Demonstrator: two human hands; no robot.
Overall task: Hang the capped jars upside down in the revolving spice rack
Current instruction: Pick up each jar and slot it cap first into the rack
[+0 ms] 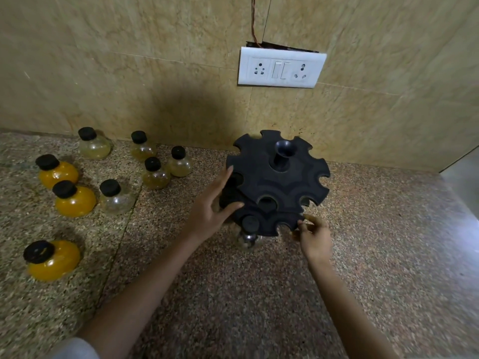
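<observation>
One jar [248,230] already hangs in the spice rack [277,182] at its 6 o'clock slot; eight capped jars [74,199] wait on the worktop [259,294] toward 9 o'clock. Both grips are loose: the left hand [211,212] and right hand [315,235] touch the rack's edge, holding no jar.

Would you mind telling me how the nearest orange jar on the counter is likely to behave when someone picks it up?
The orange jar looks nearly full, so it is probably heavy for its size. Its squat, rounded body seems wide to grip, so the narrow black cap may be the easier hold. It appears to lean slightly on the counter, and might roll if knocked over.
</observation>
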